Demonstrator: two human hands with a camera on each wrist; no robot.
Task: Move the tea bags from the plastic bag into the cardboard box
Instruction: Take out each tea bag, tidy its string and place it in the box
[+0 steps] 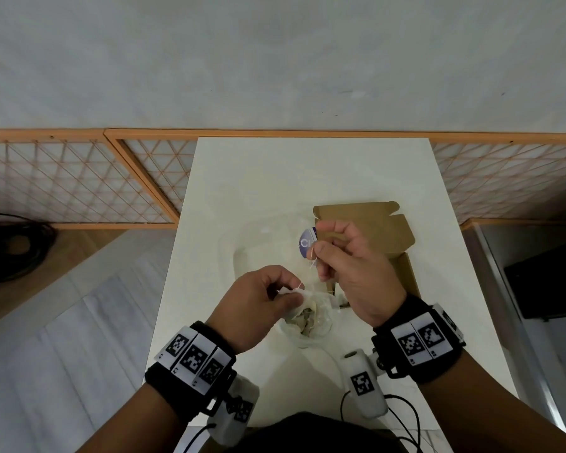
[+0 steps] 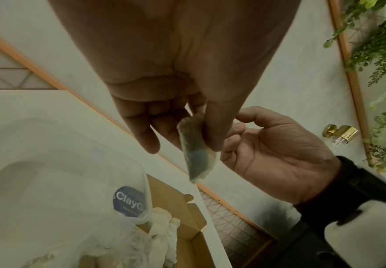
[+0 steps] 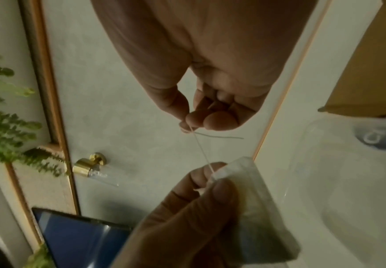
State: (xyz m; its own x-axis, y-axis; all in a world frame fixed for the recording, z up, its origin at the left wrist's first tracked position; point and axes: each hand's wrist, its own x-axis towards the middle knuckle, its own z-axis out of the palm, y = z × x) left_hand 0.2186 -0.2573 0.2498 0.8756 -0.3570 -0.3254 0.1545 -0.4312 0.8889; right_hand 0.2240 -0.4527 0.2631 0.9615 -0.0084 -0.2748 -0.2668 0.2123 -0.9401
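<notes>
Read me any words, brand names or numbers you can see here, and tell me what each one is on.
"ClayG", cut off at the edge: round blue sticker on the clear plastic container.
Smaller lines on that sticker: too blurred to read.
"2": white marker band on the left wrist; its other small digits are unreadable.

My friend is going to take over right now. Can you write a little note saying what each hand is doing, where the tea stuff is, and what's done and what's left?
Left hand: pinches a tea bag by its top, above the table.
Right hand: pinches that bag's string, pulled straight between the hands.
Plastic bag: near edge of the table, between the hands, open, tea bags inside.
Box: open, by the right hand; some white pieces, probably tea bags, lie in it.
Done: probably some bags moved.
Left: put this bag in the box, then the rest.
</notes>
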